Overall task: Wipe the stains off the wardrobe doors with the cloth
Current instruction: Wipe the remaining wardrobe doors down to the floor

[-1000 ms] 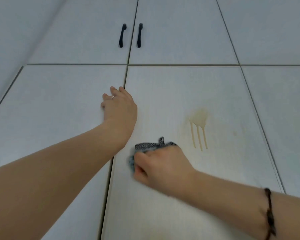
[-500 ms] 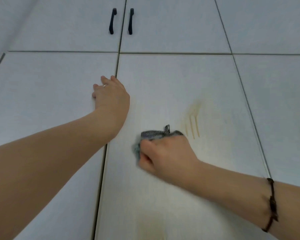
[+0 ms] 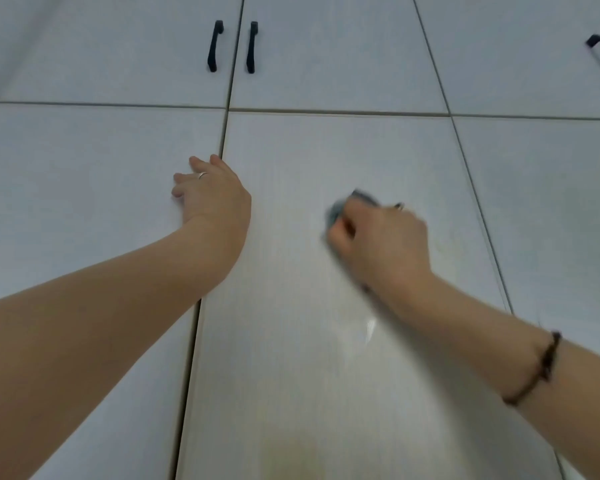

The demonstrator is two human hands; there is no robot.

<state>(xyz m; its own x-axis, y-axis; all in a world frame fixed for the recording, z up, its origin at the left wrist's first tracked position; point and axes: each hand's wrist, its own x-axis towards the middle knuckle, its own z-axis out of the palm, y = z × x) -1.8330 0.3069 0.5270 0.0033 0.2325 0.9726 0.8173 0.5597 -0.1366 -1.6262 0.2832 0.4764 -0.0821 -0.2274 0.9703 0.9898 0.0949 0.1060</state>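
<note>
While you scrub: your right grip [image 3: 381,237] is curled tight round the bunched grey-blue woven cloth [image 3: 340,211] and presses it against the pale wood-grained middle wardrobe door [image 3: 291,358]; motion blur softens the detail there.
Left grip: it holds nothing, with the fingers fairly straight and flat on the neighbouring pale door [image 3: 84,202], the hand lying over the dark vertical seam [image 3: 210,271].
Stain: none shows around the cloth. Your hand covers that patch, so you cannot tell whether it is gone.
Risk, smearing: a shiny wet streak [image 3: 369,329] lies below your wrist. A loaded cloth probably spreads residue rather than lifting it, so refold to a clean face.
Risk, missed patch: a faint yellowish tint [image 3: 291,455] sits at the bottom edge of the same door. It may be another stain, and it is easy to overlook from this angle.
Risk, bare knuckles: little cloth shows past your fingers, so a hard stroke may rub skin on the door instead.
Risk, scratching: the thin silver ring [image 3: 202,174] could mark the finish if your bracing hand slides.
</note>
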